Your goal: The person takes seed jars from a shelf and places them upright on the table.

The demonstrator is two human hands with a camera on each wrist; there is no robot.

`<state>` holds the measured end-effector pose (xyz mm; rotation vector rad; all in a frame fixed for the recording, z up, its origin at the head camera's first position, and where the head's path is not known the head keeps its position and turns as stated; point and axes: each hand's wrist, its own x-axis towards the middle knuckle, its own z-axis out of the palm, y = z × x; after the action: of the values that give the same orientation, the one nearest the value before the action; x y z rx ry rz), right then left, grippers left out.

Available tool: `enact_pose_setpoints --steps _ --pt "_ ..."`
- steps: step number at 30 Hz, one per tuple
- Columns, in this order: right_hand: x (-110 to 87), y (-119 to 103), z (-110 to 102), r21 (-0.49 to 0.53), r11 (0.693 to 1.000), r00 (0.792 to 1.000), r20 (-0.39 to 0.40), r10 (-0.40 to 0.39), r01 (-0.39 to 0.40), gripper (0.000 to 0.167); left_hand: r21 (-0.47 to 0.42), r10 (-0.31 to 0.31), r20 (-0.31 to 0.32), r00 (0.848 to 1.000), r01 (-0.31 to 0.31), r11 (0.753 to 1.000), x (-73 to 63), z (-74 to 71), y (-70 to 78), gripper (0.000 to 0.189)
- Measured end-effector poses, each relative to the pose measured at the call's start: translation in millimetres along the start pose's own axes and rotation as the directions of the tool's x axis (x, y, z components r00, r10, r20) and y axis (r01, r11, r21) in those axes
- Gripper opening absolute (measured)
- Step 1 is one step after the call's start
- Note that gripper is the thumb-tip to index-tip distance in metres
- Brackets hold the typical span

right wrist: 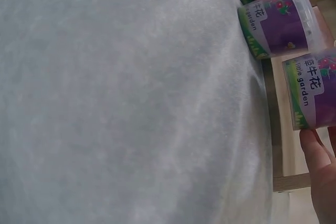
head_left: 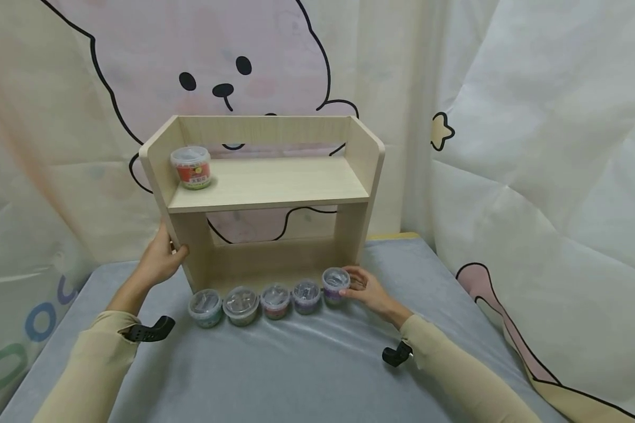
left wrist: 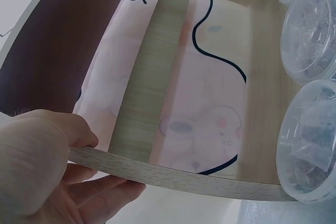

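A pale wooden two-tier shelf (head_left: 275, 183) stands at the back of the table. On its left side panel (left wrist: 173, 174) my left hand (head_left: 161, 258) has a grip, thumb on one face and fingers on the other. At the right end of a row of lidded clear plastic tubs, my right hand (head_left: 371, 292) holds a purple-labelled tub (right wrist: 315, 90) between thumb and fingers. Beside it in the row are another purple tub (head_left: 307, 296), a red-labelled tub (head_left: 276, 301), a wider tub (head_left: 241, 305) and a bluish-green one (head_left: 206, 308).
On the upper tier, at the left, sits a red-labelled tub (head_left: 191, 167). A grey-blue cloth (head_left: 275, 376) covers the table. Printed curtains (head_left: 550, 176) hang behind and at both sides.
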<state>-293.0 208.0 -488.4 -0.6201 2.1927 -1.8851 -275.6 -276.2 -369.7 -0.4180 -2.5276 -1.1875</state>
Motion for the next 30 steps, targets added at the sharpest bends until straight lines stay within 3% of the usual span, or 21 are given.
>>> enact_pose_setpoints --steps 13,30 --pt "-1.5 15 4 0.038 0.999 0.999 0.023 0.035 -0.036 0.064 -0.006 -0.010 0.015 1.000 0.010 1.000 1.2 -0.5 0.5 0.084" --pt "-1.2 14 -2 -0.059 0.997 0.998 0.040 0.050 -0.047 0.061 -0.017 -0.010 0.013 1.000 0.010 1.000 1.0 0.3 1.0 0.083"
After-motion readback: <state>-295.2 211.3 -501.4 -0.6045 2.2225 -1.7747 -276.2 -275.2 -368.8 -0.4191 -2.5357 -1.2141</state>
